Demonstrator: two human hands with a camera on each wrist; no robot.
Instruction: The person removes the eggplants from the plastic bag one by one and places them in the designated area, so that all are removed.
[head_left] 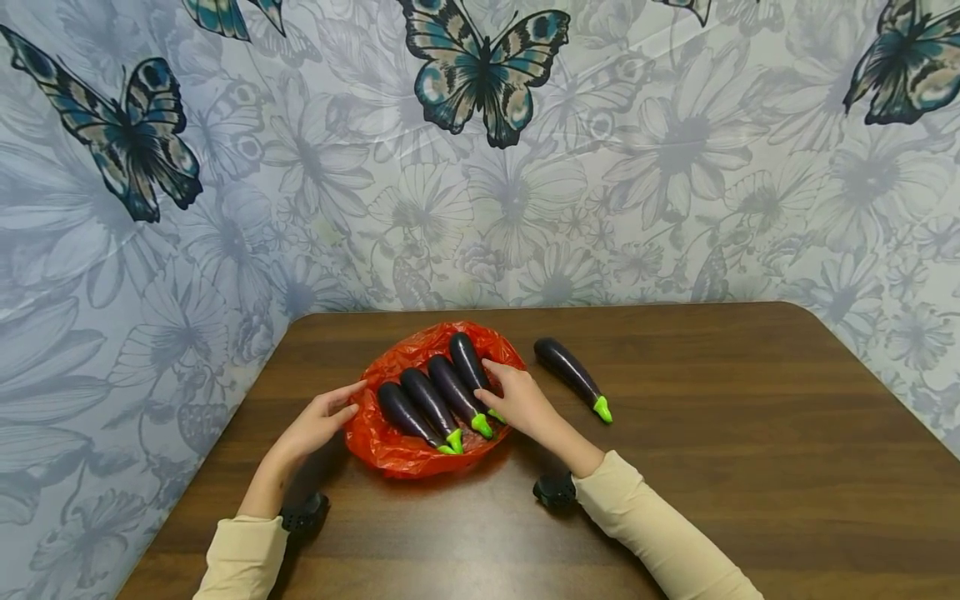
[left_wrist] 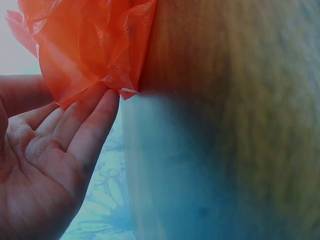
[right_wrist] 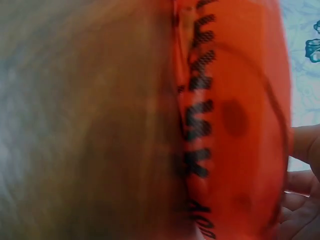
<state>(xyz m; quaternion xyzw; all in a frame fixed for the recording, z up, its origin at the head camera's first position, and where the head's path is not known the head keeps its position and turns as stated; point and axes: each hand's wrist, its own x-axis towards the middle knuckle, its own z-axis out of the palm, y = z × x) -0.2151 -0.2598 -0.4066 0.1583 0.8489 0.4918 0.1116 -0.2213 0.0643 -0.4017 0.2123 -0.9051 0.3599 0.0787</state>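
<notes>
1. Nearest us, two cream sleeves come in from the bottom edge, a dark wrist camera under each forearm; both arms angle inward over the brown wood table (head_left: pixel 750 400) toward one spot.
2. Left hand (head_left: pixel 318 425) lies palm-in at the left rim of the red plastic bag (head_left: pixel 408 454); in the left wrist view its fingers (left_wrist: pixel 85 125) are straight and together, tips just touching a crumpled flap of the film; no pinch, nothing held, grip loose and wide.
3. Right hand (head_left: pixel 517 400) rests at the bag's right rim, fingers extended over the rightmost bagged eggplant (head_left: pixel 468 360); we see it touching, not curling round; the right wrist view is mostly blurred orange film with black print, only fingertips at the edge, so no closed grasp shows there either.
4. The bag sits mid-table, opened flat like a nest; four dark purple eggplants (head_left: pixel 431 400) lie side by side in it, green caps toward us.
5. We judge the film thin, limp and crinkly, slippery on wood and easily torn; best taken at the gathered rim; the eggplants look smooth, glossy, rigid and likely light, best gripped round the mid-body.
6. Further right, a fifth eggplant (head_left: pixel 572 373) lies alone on bare wood, apart from the bag.
7. Behind, a floral backdrop with butterflies (head_left: pixel 483 71).
</notes>
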